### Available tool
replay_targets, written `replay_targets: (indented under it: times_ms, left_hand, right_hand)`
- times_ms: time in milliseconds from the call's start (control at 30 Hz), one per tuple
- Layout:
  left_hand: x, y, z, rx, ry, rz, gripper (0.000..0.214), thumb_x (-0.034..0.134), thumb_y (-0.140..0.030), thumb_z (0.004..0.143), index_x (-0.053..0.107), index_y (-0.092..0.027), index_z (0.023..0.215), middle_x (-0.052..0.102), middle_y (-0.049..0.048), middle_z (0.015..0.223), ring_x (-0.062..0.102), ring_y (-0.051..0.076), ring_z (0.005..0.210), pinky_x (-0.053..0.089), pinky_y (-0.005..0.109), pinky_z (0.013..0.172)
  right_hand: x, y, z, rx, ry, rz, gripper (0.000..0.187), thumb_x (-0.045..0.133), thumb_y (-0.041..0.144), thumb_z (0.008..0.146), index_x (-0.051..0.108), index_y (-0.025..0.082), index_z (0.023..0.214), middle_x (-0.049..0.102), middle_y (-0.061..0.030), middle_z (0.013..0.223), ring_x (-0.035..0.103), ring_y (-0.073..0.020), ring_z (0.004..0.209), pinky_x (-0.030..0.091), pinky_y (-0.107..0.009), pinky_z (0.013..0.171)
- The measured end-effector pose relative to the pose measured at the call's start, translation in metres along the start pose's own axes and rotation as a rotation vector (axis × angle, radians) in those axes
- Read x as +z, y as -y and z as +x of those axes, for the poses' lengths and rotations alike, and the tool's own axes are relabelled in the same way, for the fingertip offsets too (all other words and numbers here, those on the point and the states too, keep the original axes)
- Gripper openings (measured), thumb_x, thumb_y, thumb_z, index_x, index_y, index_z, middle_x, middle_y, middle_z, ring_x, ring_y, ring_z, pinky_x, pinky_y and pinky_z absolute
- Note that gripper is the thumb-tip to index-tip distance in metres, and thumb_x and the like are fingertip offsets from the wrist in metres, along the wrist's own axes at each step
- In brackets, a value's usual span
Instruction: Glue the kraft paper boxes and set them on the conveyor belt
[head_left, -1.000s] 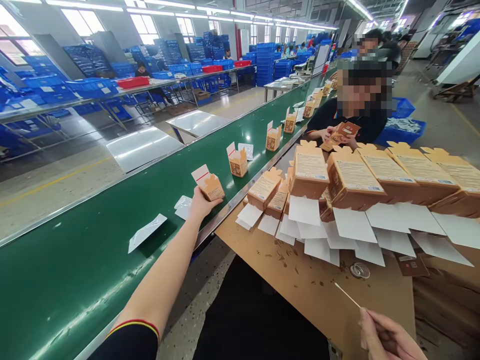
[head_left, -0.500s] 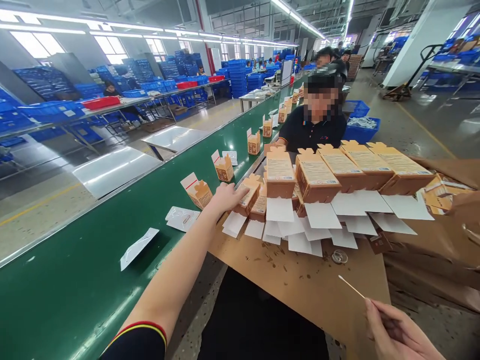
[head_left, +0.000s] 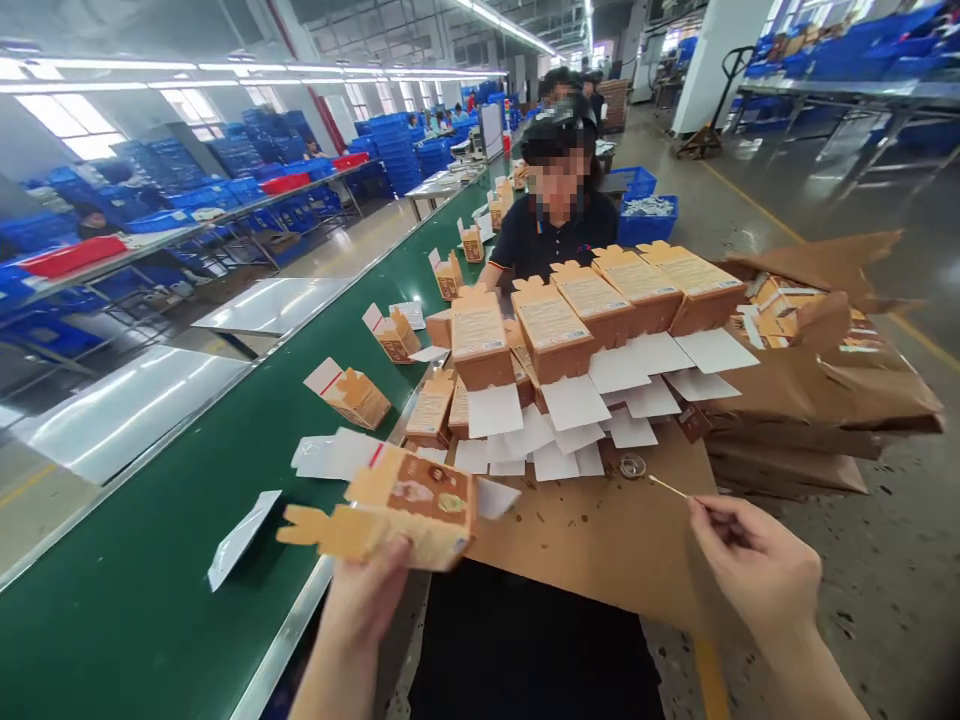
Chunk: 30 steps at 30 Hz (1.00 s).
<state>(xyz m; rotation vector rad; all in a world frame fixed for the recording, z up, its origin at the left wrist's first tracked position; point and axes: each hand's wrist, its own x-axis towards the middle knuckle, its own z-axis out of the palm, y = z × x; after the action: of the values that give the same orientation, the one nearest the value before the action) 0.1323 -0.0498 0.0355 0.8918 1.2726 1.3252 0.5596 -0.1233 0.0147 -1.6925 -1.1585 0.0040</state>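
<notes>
A brown printed carton (head_left: 435, 500) with its flaps open is in my left hand (head_left: 369, 590), tilted over the near edge of the bench. My right hand (head_left: 750, 560) pinches a cotton swab (head_left: 670, 487) by its stick, the white tip pointing left. Just beyond that tip, a small clear round dish (head_left: 632, 466) rests on the cardboard sheet (head_left: 592, 530). Several more cartons (head_left: 555, 325) are stacked behind it, white flaps hanging toward me.
To the left runs a green conveyor (head_left: 142, 590) bearing open cartons (head_left: 360, 400) and silvery-white pouches (head_left: 244, 540). A co-worker (head_left: 555, 225) sits beyond the stack. Brown paper packaging (head_left: 832, 400) lies at the right, with blue crates (head_left: 649, 220) behind.
My left hand has taken a carton from the near stack and drawn it back toward me. My right hand has brought the swab closer to the clear dish. The view has turned right.
</notes>
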Motion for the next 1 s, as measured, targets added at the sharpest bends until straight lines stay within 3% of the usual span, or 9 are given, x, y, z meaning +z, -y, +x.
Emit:
replay_targets:
  times_ms: [133,233,300,433,567,667,800,1000]
  left_hand:
    - [0.069,0.05,-0.047,-0.155,0.157,-0.006,0.072,0.114,-0.061,0.055,0.087,-0.025,0.111,0.091,0.0137,0.114,0.088,0.045,0.112,0.072,0.062,0.106]
    - [0.112,0.067,-0.05,-0.206,0.245,-0.022,0.065,0.113,-0.059,0.061,0.086,-0.023,0.109,0.091,0.0153,0.114,0.088,0.043,0.111,0.072,0.061,0.105]
    - [0.125,0.073,-0.045,-0.211,0.315,-0.026,0.068,0.112,-0.057,0.063,0.083,-0.023,0.114,0.09,0.0158,0.115,0.088,0.043,0.113,0.072,0.06,0.104]
    - [0.133,0.088,-0.04,-0.111,0.365,0.037,0.07,0.112,-0.055,0.064,0.076,-0.025,0.117,0.087,0.0152,0.117,0.086,0.041,0.116,0.071,0.057,0.105]
    - [0.14,0.099,-0.04,-0.035,0.322,0.049,0.074,0.11,-0.057,0.066,0.073,-0.027,0.123,0.086,0.0134,0.119,0.085,0.039,0.116,0.07,0.056,0.105]
    - [0.142,0.098,-0.04,-0.052,0.31,0.095,0.075,0.11,-0.055,0.068,0.071,-0.028,0.126,0.085,0.0123,0.123,0.084,0.038,0.12,0.069,0.056,0.109]
    - [0.139,0.094,-0.038,-0.102,0.307,0.136,0.076,0.11,-0.051,0.07,0.07,-0.026,0.13,0.084,0.0133,0.128,0.084,0.038,0.124,0.069,0.053,0.109]
    - [0.142,0.097,-0.04,-0.107,0.262,0.139,0.076,0.109,-0.057,0.069,0.069,-0.025,0.125,0.084,0.0138,0.125,0.085,0.037,0.12,0.07,0.051,0.103]
  right_hand:
    - [0.009,-0.005,0.018,-0.058,0.1,-0.068,0.037,0.07,0.054,0.101,0.081,0.025,0.081,0.076,-0.004,0.068,0.068,-0.0189,0.057,0.06,-0.031,0.063]
    - [0.019,-0.009,0.024,-0.065,0.183,-0.082,0.034,0.068,0.05,0.1,0.078,0.026,0.08,0.075,-0.0032,0.067,0.065,-0.0183,0.056,0.056,-0.03,0.061]
    - [0.026,-0.013,0.028,-0.079,0.241,-0.086,0.033,0.066,0.05,0.1,0.075,0.026,0.078,0.074,-0.0031,0.066,0.065,-0.0189,0.056,0.054,-0.03,0.06]
    - [0.039,-0.019,0.035,-0.103,0.325,-0.093,0.034,0.064,0.049,0.099,0.069,0.027,0.073,0.07,-0.0021,0.062,0.063,-0.0197,0.056,0.051,-0.031,0.059]
    - [0.033,-0.016,0.029,-0.078,0.256,-0.051,0.032,0.066,0.047,0.099,0.073,0.026,0.076,0.072,-0.0031,0.065,0.065,-0.0193,0.056,0.055,-0.031,0.06]
    - [0.015,-0.009,0.003,-0.029,0.198,0.035,0.03,0.071,0.046,0.103,0.081,0.025,0.084,0.078,-0.005,0.072,0.069,-0.0195,0.06,0.06,-0.031,0.063]
    - [-0.002,0.003,-0.046,0.042,0.333,0.205,0.034,0.075,0.048,0.106,0.083,0.025,0.082,0.078,-0.0039,0.069,0.069,-0.0177,0.055,0.06,-0.027,0.055]
    - [0.001,0.005,-0.081,0.056,0.375,0.283,0.029,0.074,0.038,0.105,0.081,0.025,0.08,0.078,-0.0032,0.069,0.068,-0.0157,0.053,0.058,-0.024,0.052]
